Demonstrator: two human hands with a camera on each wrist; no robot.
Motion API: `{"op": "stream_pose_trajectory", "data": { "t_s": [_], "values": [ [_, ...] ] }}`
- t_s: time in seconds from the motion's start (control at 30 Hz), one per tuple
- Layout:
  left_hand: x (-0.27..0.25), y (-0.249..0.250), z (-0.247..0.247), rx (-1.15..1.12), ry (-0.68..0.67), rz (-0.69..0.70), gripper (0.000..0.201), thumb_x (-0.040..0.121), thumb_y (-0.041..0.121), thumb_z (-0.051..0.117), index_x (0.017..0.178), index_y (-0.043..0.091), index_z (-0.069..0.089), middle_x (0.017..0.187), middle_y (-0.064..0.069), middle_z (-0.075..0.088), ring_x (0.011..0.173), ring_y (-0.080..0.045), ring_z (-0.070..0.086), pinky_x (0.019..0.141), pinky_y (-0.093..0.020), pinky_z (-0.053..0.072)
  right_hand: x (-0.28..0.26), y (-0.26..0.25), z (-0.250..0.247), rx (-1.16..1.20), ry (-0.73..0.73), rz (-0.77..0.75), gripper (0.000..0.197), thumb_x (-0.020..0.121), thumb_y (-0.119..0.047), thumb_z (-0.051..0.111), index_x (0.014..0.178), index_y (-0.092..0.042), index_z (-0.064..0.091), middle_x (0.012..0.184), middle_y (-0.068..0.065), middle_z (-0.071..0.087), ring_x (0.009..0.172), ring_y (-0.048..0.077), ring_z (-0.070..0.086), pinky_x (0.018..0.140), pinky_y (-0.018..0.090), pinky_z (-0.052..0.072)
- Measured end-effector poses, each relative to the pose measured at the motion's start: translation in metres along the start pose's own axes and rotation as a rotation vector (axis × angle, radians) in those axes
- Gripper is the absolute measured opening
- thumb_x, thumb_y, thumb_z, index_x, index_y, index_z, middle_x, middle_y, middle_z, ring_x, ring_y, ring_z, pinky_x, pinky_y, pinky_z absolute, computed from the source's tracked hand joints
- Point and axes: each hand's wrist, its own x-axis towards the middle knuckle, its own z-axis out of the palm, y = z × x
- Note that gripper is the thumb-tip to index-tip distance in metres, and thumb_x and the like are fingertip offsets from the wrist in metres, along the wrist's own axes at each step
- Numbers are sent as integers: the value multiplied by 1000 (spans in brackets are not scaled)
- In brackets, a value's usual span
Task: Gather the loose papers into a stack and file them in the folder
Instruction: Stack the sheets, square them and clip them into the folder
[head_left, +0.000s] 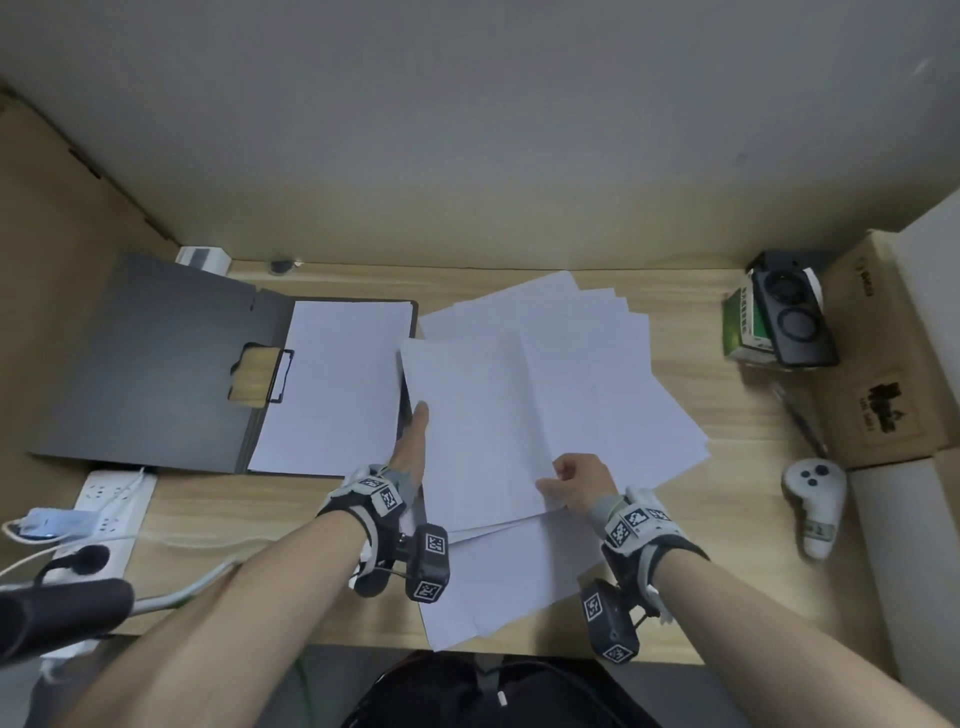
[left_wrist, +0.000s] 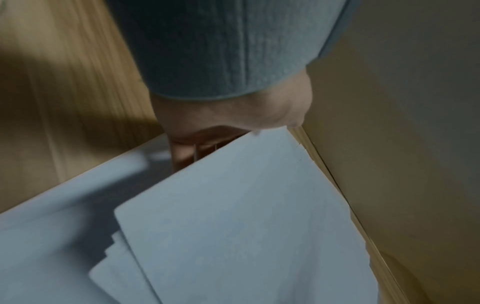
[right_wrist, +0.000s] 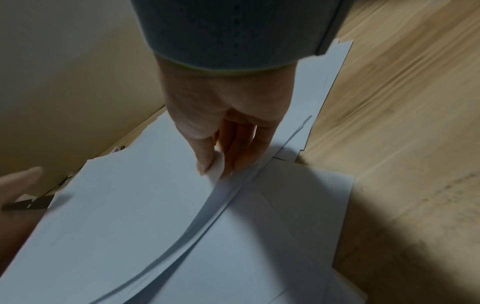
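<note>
Several white papers (head_left: 597, 338) lie fanned out on the wooden desk (head_left: 727, 519). A bundle of sheets (head_left: 478, 426) is lifted off them. My left hand (head_left: 418, 421) holds the bundle's left edge, thumb on top and fingers underneath (left_wrist: 187, 152). My right hand (head_left: 558, 480) pinches its near edge between thumb and fingers (right_wrist: 215, 164), and the sheets (right_wrist: 130, 205) bow upward. More sheets (head_left: 498, 587) stay flat near the desk's front edge. The dark grey folder (head_left: 156, 353) lies open at the left, with one white sheet (head_left: 337, 384) on its right half.
A white power strip (head_left: 104, 499) with cables sits front left. At the right are a white controller (head_left: 813, 499), a pen (head_left: 800, 421), a green box with a black device (head_left: 779, 322) and a cardboard box (head_left: 883, 364). A black bag (head_left: 493, 691) lies below the desk edge.
</note>
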Motion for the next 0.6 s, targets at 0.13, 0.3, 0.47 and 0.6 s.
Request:
{"op": "stream_pose_trajectory", "data": {
  "t_s": [0.13,0.3,0.47,0.6],
  "values": [
    [10,-12,1,331,124,38,63,69,30,62,124,0,52,123,-22,62,96,-32,63,79,-34,51,-3,-2,-5,-36,62,32,31,66,-35,75,59,-18,50,59,-8,54,57,18,50,56,26,35],
    [-9,-5,4,504,271,-12,55,85,4,47,136,-11,38,133,-27,50,113,-36,58,79,-36,53,2,4,-32,-148,423,41,45,72,-36,74,109,-17,59,113,5,54,101,28,56,81,33,45],
    [-6,-10,-3,337,297,-40,59,77,10,56,133,-5,44,129,-23,55,112,-41,57,93,-44,49,10,12,-43,-228,316,151,18,69,-35,67,81,-21,64,84,1,63,92,33,58,74,35,47],
    [-12,-9,-8,252,287,-17,71,61,25,59,127,0,47,124,-20,57,108,-41,57,94,-54,48,5,9,-43,-112,299,164,13,78,-27,65,71,-16,63,67,-4,63,69,26,61,60,27,41]
  ]
}}
